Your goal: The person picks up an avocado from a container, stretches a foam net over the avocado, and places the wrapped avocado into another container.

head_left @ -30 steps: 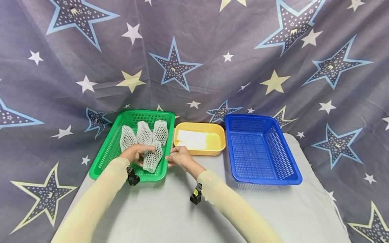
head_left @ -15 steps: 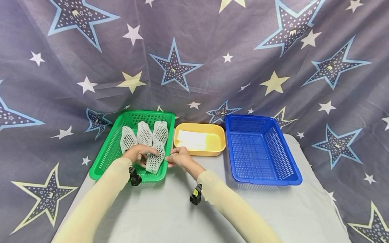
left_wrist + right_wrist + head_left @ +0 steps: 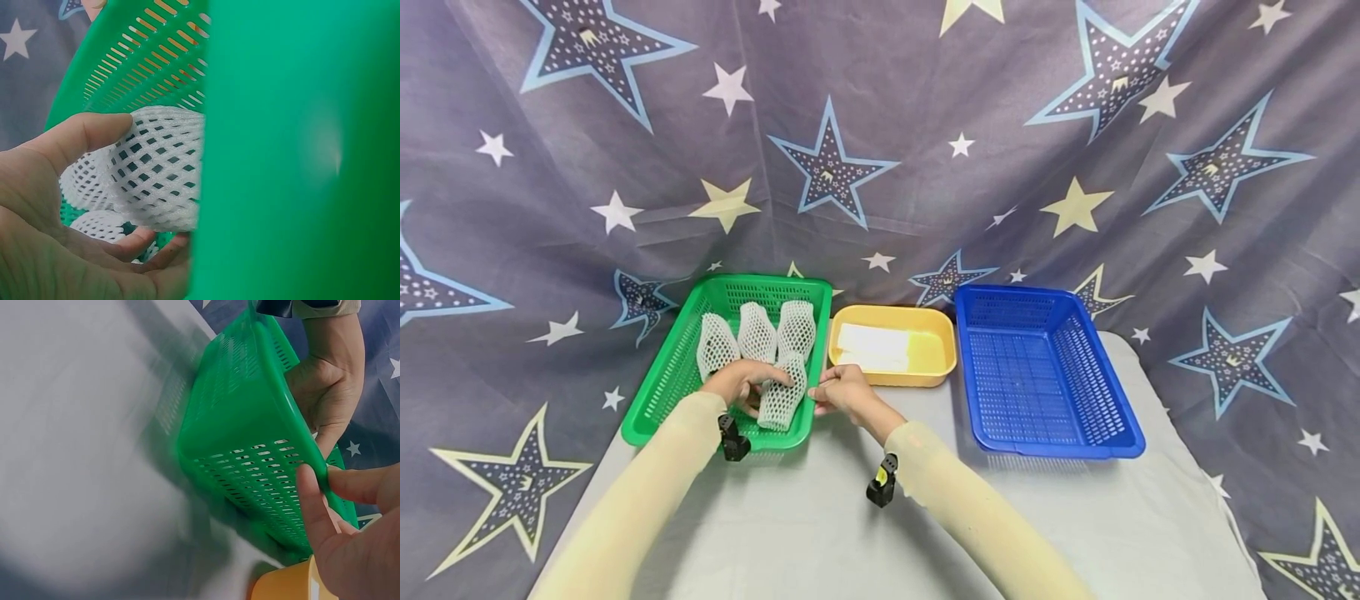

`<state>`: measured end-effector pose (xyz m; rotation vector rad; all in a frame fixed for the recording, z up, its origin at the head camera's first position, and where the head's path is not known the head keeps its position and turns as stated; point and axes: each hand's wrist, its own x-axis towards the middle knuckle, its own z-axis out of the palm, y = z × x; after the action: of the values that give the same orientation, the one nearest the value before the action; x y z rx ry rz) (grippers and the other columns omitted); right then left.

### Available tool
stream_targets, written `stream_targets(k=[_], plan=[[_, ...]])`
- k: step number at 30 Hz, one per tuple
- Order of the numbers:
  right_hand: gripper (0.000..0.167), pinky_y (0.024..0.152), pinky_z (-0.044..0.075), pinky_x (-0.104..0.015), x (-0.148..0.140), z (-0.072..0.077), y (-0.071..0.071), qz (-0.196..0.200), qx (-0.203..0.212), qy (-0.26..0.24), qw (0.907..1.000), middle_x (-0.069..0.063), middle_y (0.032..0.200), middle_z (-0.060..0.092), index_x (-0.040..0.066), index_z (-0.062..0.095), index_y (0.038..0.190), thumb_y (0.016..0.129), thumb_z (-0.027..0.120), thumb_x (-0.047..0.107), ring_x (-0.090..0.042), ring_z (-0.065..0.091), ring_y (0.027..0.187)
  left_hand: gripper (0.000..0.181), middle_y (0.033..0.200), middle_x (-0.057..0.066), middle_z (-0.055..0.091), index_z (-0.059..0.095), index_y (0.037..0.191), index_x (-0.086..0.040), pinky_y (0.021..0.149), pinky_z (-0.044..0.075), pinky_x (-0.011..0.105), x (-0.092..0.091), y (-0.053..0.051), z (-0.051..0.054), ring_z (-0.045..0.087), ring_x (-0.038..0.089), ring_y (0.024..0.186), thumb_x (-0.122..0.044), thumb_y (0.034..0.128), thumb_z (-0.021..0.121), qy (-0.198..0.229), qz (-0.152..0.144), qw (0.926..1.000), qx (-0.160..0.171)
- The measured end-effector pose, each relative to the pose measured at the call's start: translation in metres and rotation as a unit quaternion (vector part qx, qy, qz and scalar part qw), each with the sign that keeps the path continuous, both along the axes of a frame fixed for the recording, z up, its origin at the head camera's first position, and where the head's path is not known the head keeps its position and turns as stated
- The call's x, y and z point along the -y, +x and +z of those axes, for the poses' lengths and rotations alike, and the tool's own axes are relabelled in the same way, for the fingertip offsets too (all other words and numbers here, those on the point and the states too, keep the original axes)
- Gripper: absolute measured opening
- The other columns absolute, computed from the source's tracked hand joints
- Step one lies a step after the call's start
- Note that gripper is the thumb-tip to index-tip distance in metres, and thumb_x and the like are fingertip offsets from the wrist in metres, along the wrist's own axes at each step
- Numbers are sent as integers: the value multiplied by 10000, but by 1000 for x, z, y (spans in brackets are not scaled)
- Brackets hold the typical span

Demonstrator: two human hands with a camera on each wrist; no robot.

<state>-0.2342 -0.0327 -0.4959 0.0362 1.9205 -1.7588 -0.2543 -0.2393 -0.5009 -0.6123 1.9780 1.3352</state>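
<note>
My left hand (image 3: 739,383) reaches into the green basket (image 3: 658,400) and holds a white foam fruit net (image 3: 782,404) near the front right corner. In the left wrist view, the thumb presses the foam net (image 3: 156,165) from above, with fingers curled below it; the basket wall hides part of it. Several other foam nets (image 3: 796,329) lie behind it in the basket. My right hand (image 3: 848,392) pinches the basket's right rim, thumb on one side and fingers on the other, as the right wrist view shows at the rim (image 3: 294,406).
A yellow bin (image 3: 932,346) with white flat pieces (image 3: 872,346) inside stands right of the green basket. Farther right is a blue basket (image 3: 1030,383). All stand on a pale table (image 3: 850,533) before a star-patterned curtain (image 3: 925,192).
Over the first half second my left hand shifted the front foam net slightly right, toward the basket's right wall. Since then it has hardly moved. My right hand stays on the rim.
</note>
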Motion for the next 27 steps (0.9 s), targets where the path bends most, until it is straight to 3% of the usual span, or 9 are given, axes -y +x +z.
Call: stream_targets(k=[4,13,21,27], plan=[[255,764,644,-384,0,1,1,-24,18,-1,10000,-55,817,597,-132,595,1131,905,693,-67,-136,630,568,942,1540,403,250,147,1567,77,1086,471,573,1,1,1,409,482,1367,-244,883,710,-60,-2,10000,-36],[199,773,642,-397,1,-1,3,-146,-1,-36,9999,-55,817,590,-102,603,1076,900,693,-74,-140,624,569,985,1562,411,200,87,1582,77,1117,441,584,3,2,0,351,506,1422,-258,892,705,-63,-63,9999,-74],[245,781,642,-408,0,-5,3,-165,-27,-74,9998,-35,789,600,-119,597,1121,904,696,-65,-122,616,552,968,1550,389,230,120,1573,85,1103,457,581,5,0,-7,389,488,1392,-271,893,710,-76,-14,9999,-153],[268,815,635,-433,1,-6,2,-219,-53,-125,9997,-39,797,617,-121,593,1148,909,694,-55,-121,615,554,1004,1571,401,186,86,1582,81,1121,438,586,4,-1,-4,374,516,1406,-281,889,715,-104,-116,9997,-187]])
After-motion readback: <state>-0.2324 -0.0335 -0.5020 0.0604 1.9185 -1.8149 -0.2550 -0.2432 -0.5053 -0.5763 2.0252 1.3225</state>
